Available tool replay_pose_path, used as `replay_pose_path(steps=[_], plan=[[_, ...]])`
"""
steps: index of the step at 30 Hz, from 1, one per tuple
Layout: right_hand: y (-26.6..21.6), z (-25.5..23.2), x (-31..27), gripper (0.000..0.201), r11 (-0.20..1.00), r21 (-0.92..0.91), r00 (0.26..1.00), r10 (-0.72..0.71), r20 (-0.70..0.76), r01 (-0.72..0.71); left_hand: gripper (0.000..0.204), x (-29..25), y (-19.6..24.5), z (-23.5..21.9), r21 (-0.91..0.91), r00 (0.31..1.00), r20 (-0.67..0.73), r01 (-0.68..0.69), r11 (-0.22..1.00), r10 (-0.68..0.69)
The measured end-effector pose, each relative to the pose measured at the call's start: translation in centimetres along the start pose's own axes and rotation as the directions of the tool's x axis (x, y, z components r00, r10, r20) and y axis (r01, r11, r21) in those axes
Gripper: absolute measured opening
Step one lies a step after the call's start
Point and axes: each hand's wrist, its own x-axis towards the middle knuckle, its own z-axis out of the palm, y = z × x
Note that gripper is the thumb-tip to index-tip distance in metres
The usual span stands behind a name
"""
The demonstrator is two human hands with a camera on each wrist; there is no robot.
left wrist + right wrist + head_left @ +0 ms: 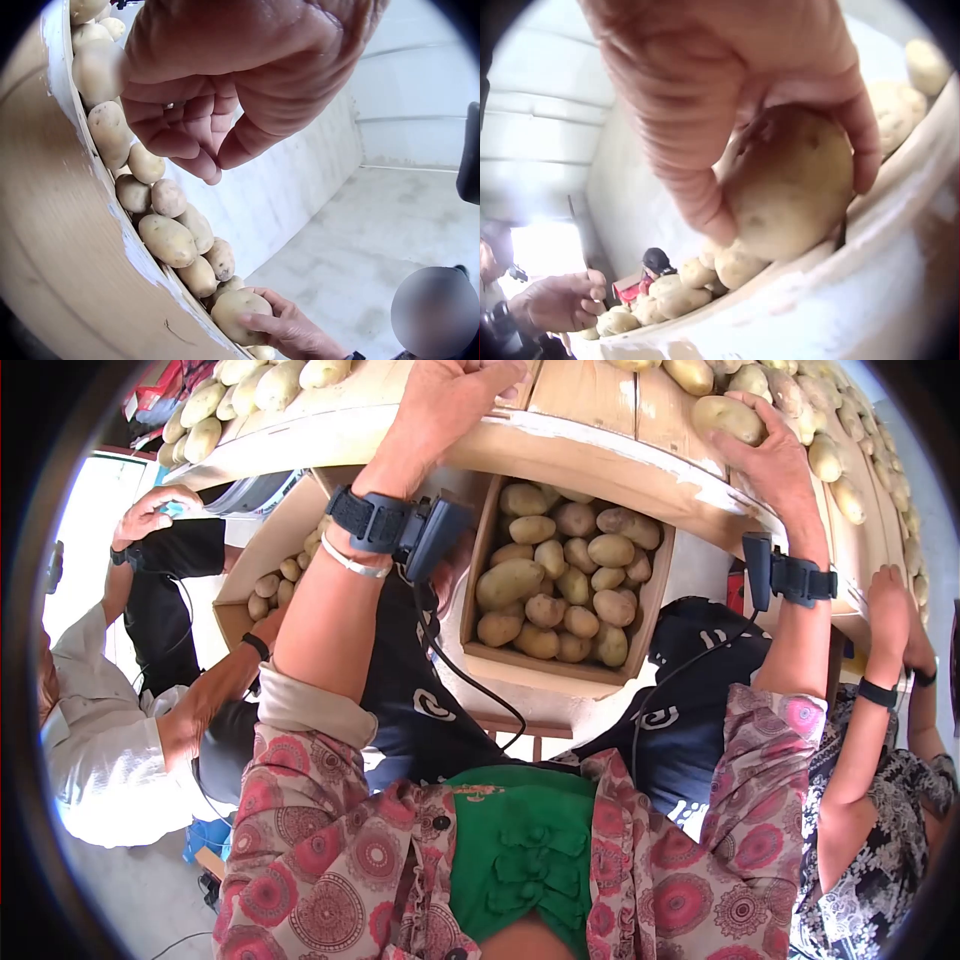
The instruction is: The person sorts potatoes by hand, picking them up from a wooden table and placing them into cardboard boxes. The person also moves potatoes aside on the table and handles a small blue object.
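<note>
My right hand grips a large pale potato at the edge of the wooden table. In the right wrist view the thumb and fingers curl round this potato from above, at the table's rim. My left hand is over the table edge further left, partly cut off by the head view. Its fingers are loosely curled in the left wrist view, with the thumb near the fingertips and nothing visible held. More potatoes lie along the table beyond both hands.
Below the table edge a cardboard box of potatoes stands between my knees. Another box with potatoes is at the left. One person sits on my left and another person on my right, arms near the table.
</note>
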Motion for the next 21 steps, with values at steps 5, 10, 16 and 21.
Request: replay_pose_path(steps=[5, 10, 16, 21], plan=[[-5.4, -0.8, -4.5, 0.043, 0.788, 0.603, 0.926, -0.121, 0.356, -0.128, 0.007, 0.4, -0.9, -0.4, 0.031, 1.000, -0.014, -0.022, 0.999, 0.023], [-7.5, 0.9, -6.6, 0.049, 0.879, 0.470, 0.716, -0.376, 0.588, 0.075, 0.016, 0.0, 0.0, -0.5, 0.279, 1.000, -0.016, 0.020, 0.960, -0.016], [-6.4, 3.1, -7.5, 0.023, 0.859, 0.492, 0.832, -0.164, 0.530, -0.144, 0.010, -0.3, -0.1, 0.1, 0.025, 1.000, -0.004, 0.005, 1.000, -0.005], [-6.1, 2.8, -5.8, 0.014, 0.855, 0.514, 0.962, -0.191, 0.194, 0.066, 0.008, -0.9, 0.4, 0.5, 0.024, 0.999, -0.029, 0.030, 0.999, -0.029]])
